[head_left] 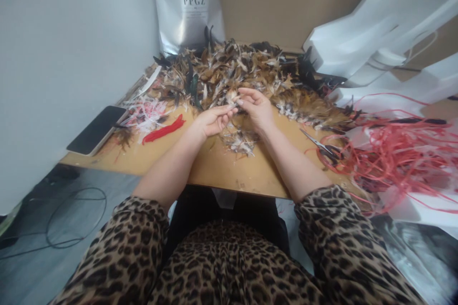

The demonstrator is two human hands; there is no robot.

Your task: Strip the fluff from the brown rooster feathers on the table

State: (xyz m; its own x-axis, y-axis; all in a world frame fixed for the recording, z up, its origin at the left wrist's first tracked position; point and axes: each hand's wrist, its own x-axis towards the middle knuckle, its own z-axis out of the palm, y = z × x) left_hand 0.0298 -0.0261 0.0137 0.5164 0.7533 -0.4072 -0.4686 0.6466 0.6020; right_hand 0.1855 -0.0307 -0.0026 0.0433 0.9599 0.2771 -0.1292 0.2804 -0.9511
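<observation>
Left hand [217,120]: thumb and finger pinched, seemingly on the base of a small feather tuft [233,97].
Right hand [259,108]: thumb and forefinger close together at the tuft; whether they grip it, I cannot tell.
Feather tuft: between the fingertips, in front of the feather pile [229,64].
Slip risk: such fine quills could slide apart if the pinch loosens.
Mix-up risk: a dropped piece might vanish among the loose feathers [240,145] below, which look much alike.
Scissors risk: pink strips [393,152] lie around the scissors' [322,145] handles and could snag when these are lifted.
Phone risk: the phone [97,129] lies near the front edge, so a sleeve could knock it off.
Table [229,171]: brown top, with red thread [163,129] and pale scraps [146,113] on the left.
Room: pale wall [71,57] at left, silvery bag [189,24] behind, white casings [375,33] at right.
Floor [123,183]: grey, crossed by a looping dark cable [73,243].
</observation>
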